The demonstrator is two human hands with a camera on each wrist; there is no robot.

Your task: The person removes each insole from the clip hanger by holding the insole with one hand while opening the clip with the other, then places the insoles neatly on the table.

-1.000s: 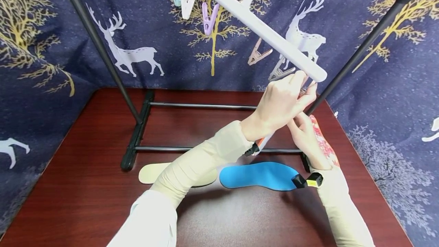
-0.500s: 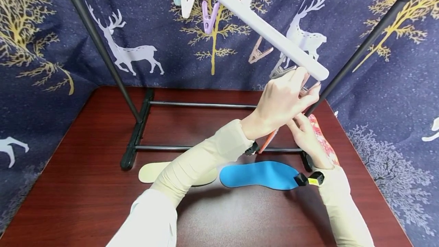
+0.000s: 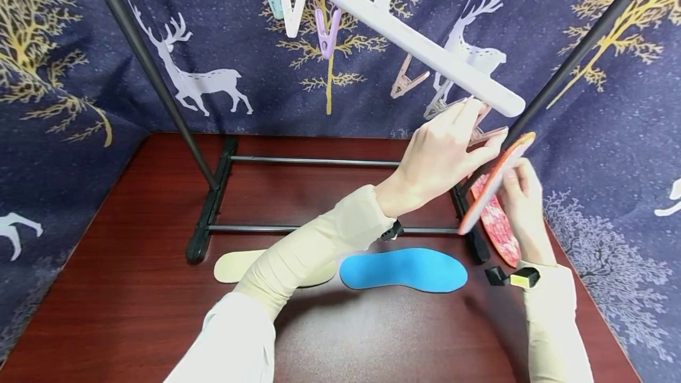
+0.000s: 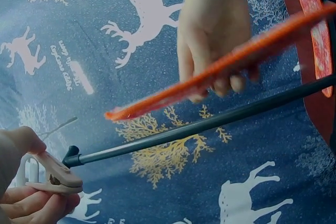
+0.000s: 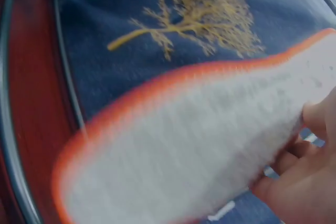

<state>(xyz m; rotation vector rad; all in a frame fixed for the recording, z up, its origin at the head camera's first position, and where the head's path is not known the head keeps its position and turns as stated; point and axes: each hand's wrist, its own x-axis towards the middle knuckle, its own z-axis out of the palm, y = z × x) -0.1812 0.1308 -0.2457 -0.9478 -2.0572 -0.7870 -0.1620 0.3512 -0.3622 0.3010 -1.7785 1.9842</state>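
Observation:
My left hand (image 3: 436,149) is raised under the end of the white hanger bar (image 3: 425,52) and pinches a pale pink clip (image 4: 58,174) between thumb and fingers. To its right, my right hand (image 3: 524,208) grips a shoe insole (image 3: 495,185) by one long edge. The insole is held up on a slant, with a white underside (image 5: 173,140) and an orange rim. Behind it, a red-and-white patterned insole (image 3: 500,223) lies on the table's right side. A blue insole (image 3: 404,270) and a cream insole (image 3: 239,268), partly covered by the left sleeve, lie in front.
Several more clips, among them a purple clip (image 3: 327,34) and a white clip (image 3: 292,13), hang along the bar. A black rack stands on the dark red table (image 3: 133,241), with its upright post (image 3: 154,75) at left and another at right. Patterned cloth (image 3: 372,99) hangs behind.
My right hand has moved right and up from below the left hand, bringing the orange-rimmed insole out into sight. The left hand and the bar's end have shifted slightly.

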